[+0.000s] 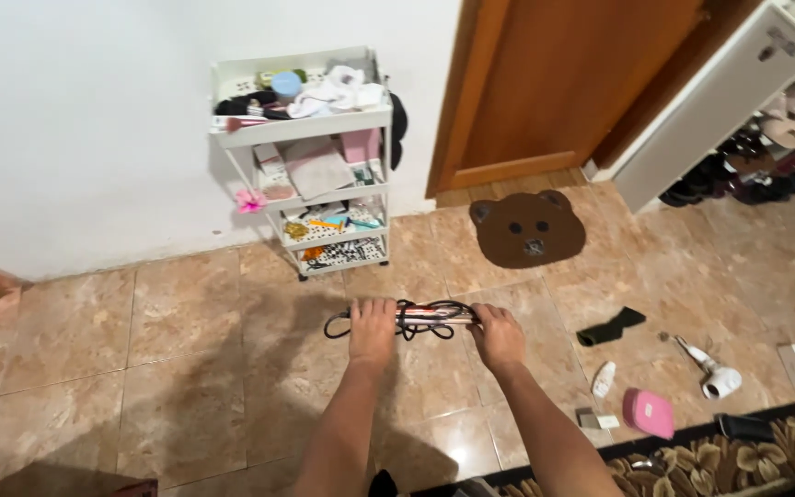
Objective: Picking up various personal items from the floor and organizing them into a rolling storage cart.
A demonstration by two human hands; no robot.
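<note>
Both hands (434,333) around slim corded iron (425,317) (black loops)

The left hand (373,329) and right hand (497,333) cover both ends of the pink styling iron (434,316), so its grip and tip stay hidden. The shoe rack (789,129) runs off the far right edge. Small items on the white cart (301,129) are too cluttered to tell apart.

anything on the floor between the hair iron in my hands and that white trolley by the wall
Nothing visible. Both the left hand and right hand grip the hair iron with its black cord. Only bare floor tiles lie between it and the white trolley.
</note>
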